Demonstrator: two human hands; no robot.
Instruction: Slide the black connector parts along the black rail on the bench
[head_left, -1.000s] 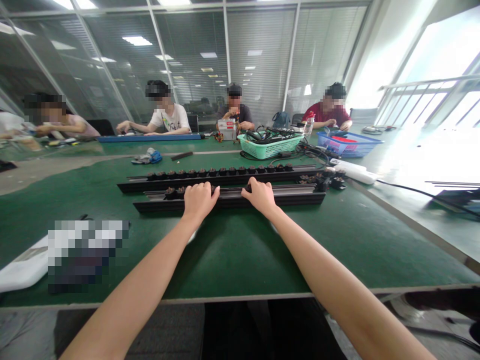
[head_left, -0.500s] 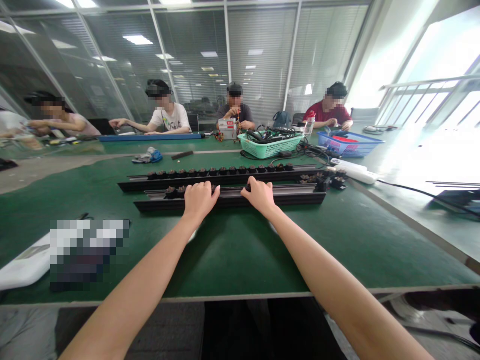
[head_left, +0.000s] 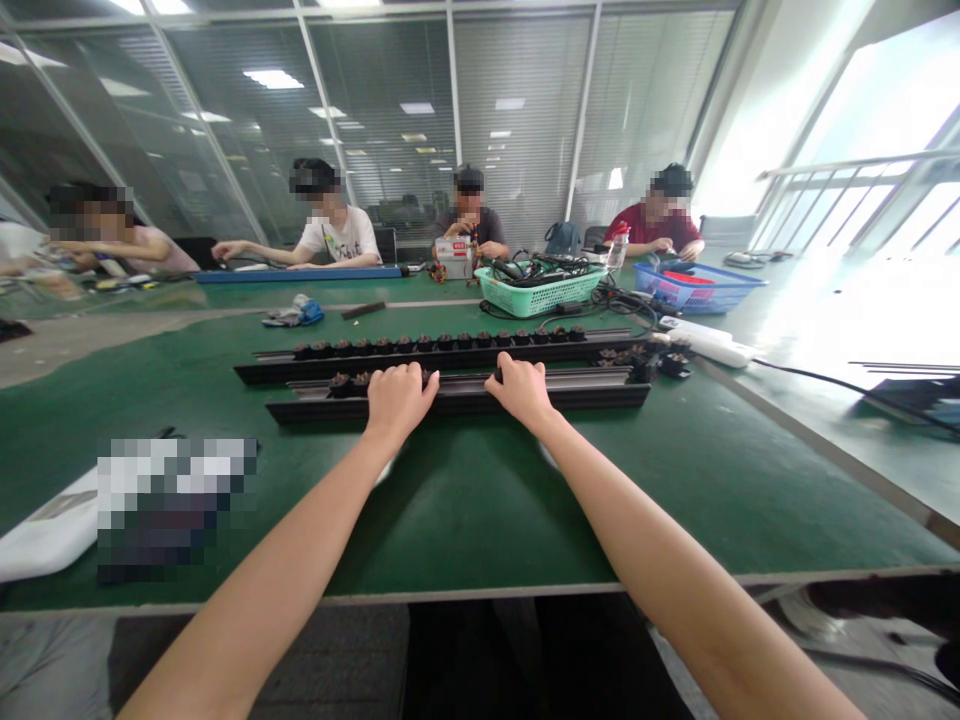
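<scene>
A long black rail (head_left: 457,404) lies crosswise on the green table in front of me. Small black modules (head_left: 341,384) sit in its channel toward the left end. My left hand (head_left: 400,397) is closed over the rail left of its middle, fingers curled down the far side and hiding what lies beneath them. Right of the middle, my right hand (head_left: 523,392) is closed on a small black module (head_left: 494,377) at the channel; most of it is hidden by the fingers. Behind stands a second black rail (head_left: 360,362), with a row of several similar modules.
Loose black modules (head_left: 670,362) lie by the rails' right ends, near a white power strip (head_left: 709,343). Farther back are a green basket (head_left: 536,297) of cables and a blue basket (head_left: 697,291). A white device (head_left: 56,525) lies at left. Several people sit across the table.
Both hands hold nearly the same place on the near rail. The view has shifted very slightly; no part has visibly moved along the rail.
</scene>
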